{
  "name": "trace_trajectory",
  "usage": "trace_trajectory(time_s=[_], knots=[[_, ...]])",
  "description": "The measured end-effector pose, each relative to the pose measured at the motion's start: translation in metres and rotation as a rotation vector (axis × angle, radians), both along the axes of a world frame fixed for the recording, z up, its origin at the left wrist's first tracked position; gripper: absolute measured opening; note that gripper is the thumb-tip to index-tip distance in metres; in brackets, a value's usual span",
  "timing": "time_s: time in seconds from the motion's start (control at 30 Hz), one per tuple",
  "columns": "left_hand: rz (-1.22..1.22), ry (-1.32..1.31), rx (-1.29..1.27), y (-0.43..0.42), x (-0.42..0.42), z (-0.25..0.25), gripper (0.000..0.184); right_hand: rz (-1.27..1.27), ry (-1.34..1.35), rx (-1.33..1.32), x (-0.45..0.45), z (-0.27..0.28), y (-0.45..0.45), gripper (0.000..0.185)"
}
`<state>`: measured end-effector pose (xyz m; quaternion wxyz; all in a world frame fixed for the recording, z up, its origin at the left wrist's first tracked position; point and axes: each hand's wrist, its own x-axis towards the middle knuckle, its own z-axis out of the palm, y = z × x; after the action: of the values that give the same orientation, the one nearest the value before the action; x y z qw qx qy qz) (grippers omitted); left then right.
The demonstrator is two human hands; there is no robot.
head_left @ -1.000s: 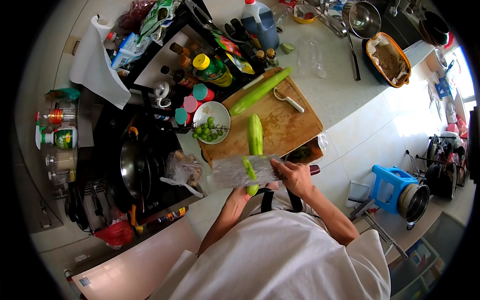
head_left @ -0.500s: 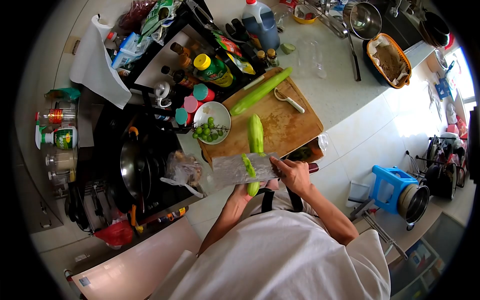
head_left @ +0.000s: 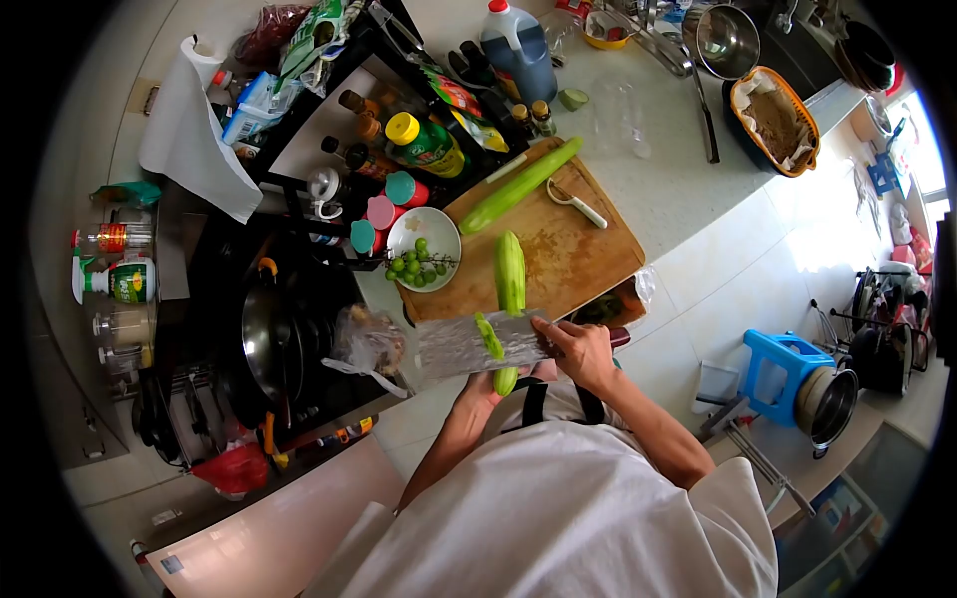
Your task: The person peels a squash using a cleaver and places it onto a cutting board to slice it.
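Note:
My right hand [head_left: 586, 352] is closed on the dark handle of a broad cleaver [head_left: 449, 346], whose blade lies flat across a peeled green gourd [head_left: 509, 274]. Some green pieces cling to the blade. My left hand [head_left: 480, 391], partly hidden beneath the blade, holds the near end of that gourd. The gourd's far end rests on the wooden cutting board [head_left: 568, 259]. A second peeled gourd [head_left: 520, 186] lies at the board's back edge, beside a white-handled peeler [head_left: 578, 203].
Left of the board are a bowl [head_left: 424, 224] with green fruit, a plastic bag [head_left: 367, 339] and a wok [head_left: 264, 339] on the stove. Bottles [head_left: 427, 145] stand behind. A lined basket [head_left: 773, 120] sits at the counter's right edge.
The cleaver and my right hand have shifted slightly left. The blade's tilt and the green pieces' position over the gourd differ a little.

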<state>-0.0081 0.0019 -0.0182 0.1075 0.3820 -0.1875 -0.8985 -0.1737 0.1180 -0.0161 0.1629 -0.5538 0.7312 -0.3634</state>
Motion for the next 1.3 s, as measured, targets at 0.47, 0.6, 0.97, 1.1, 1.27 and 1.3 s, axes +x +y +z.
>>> trace_trajectory(time_s=[0.47,0.6,0.97,1.1,1.27,1.3], knots=[[0.02,0.016,0.093,-0.004,0.0,-0.006,0.018,-0.099,0.096,0.043,-0.012,-0.021,0.008,0.058],[-0.018,0.032,0.055,-0.006,-0.001,-0.003,0.019,-0.135,0.073,0.093,-0.016,-0.026,0.009,0.053],[-0.039,-0.003,0.034,-0.004,-0.002,-0.004,0.024,-0.124,0.044,0.073,-0.014,-0.03,0.008,0.05],[-0.053,0.022,0.008,-0.008,-0.002,0.0,0.035,-0.175,0.033,0.055,-0.016,-0.039,0.003,0.052],[-0.052,0.086,0.071,-0.01,0.002,-0.002,0.028,-0.21,0.056,0.151,-0.028,-0.048,0.008,0.051],[-0.061,0.083,0.072,-0.01,0.001,-0.001,0.028,-0.181,0.045,0.12,-0.028,-0.045,0.007,0.05]])
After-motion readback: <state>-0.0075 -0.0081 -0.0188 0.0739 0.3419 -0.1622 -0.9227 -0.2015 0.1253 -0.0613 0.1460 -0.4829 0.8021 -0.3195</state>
